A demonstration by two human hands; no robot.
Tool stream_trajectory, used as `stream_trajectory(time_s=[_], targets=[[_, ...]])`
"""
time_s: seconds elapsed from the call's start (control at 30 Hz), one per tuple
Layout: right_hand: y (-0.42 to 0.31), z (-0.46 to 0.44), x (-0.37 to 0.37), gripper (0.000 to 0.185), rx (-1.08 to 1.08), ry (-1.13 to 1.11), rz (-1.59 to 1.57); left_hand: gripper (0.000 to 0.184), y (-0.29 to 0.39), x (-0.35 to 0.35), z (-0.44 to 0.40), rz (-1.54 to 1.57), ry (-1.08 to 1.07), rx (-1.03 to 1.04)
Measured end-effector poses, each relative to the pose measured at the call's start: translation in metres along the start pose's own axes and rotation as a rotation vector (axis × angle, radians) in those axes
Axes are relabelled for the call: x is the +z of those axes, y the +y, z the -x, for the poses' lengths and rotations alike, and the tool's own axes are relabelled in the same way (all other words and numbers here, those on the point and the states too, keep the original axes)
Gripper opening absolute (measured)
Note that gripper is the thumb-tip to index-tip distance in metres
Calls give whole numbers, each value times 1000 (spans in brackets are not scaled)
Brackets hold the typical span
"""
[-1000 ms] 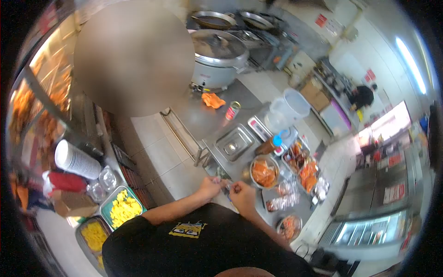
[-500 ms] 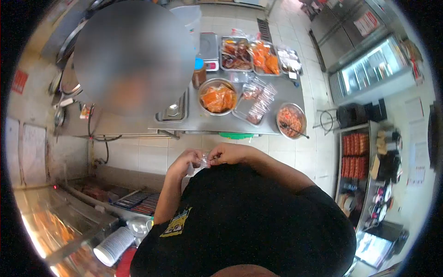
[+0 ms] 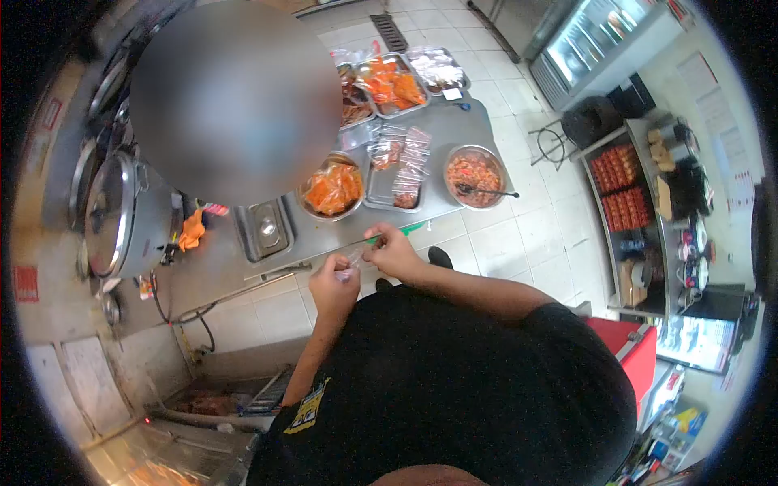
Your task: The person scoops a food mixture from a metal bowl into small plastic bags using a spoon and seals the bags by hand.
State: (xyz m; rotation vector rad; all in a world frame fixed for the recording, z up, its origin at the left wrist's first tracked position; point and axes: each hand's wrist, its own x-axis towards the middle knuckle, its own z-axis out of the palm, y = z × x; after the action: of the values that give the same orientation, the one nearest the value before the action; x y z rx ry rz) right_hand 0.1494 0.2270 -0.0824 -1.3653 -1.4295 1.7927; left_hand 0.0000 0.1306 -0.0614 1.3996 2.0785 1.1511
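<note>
My left hand [image 3: 332, 287] is closed around a small, crumpled clear plastic bag [image 3: 351, 263] in front of my chest. Beside it, my right hand [image 3: 391, 253] pinches the bag's edge, with the index finger raised off the plastic. Both hands are just short of the steel table's [image 3: 356, 223] near edge. Nearest on that table is a steel bowl of orange food in plastic [image 3: 331, 188]. A steel tray [image 3: 381, 197] with wrapped packets [image 3: 412, 166] lies to its right, then a bowl of diced pinkish food [image 3: 476, 176] with a black-handled spoon in it.
Further back stand trays of orange bagged food [image 3: 395, 83] and white wrapped pieces [image 3: 436, 69]. A lidded steel container [image 3: 267, 227] and a large pot [image 3: 121, 215] are at the left. Shelving [image 3: 624, 194] and a red box [image 3: 632, 356] are on the right. A grey blur hides the upper left.
The view has turned and come nearer to the table. My hands have moved slightly apart, drawing the plastic bag out between them, and my right index finger has lifted.
</note>
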Motion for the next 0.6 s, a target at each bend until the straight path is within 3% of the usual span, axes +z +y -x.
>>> stream_trajectory(time_s=[0.07,0.1,0.13,0.17,0.2,0.27,0.3,0.37,0.4,0.47,0.5,0.53,0.6], targets=[[-11,-3,-12,12,-225,-11,120,14,3,1,-7,13,-62,-69],[-17,-4,-20,12,-226,10,110,13,0,-3,-12,203,-152,-213],[-23,-4,-27,14,-366,-150,145,13,-3,-6,-18,389,-243,-363],[-31,-1,-34,16,-505,-312,180,13,-1,-10,-23,383,-258,-354],[-45,6,-42,16,-506,-299,173,13,5,-17,-29,516,-325,-434],[-76,24,-60,16,-967,-447,614,12,32,-32,-37,697,-445,-529],[-88,29,-67,16,-964,-441,610,12,46,-39,-41,692,-450,-530],[-103,33,-81,14,-1039,-535,699,13,63,-49,-50,784,-700,-578],[-103,30,-87,14,-1039,-531,695,18,62,-50,-52,724,-751,-465],[-104,22,-97,10,-890,-521,283,23,72,-46,-53,678,-717,-338],[-107,20,-104,10,-892,-514,279,28,78,-44,-53,637,-679,-213],[-110,18,-111,12,-760,-548,178,28,84,-39,-54,631,-685,-210],[-115,19,-123,18,-593,-590,-45,26,96,-27,-56,713,-615,35]])
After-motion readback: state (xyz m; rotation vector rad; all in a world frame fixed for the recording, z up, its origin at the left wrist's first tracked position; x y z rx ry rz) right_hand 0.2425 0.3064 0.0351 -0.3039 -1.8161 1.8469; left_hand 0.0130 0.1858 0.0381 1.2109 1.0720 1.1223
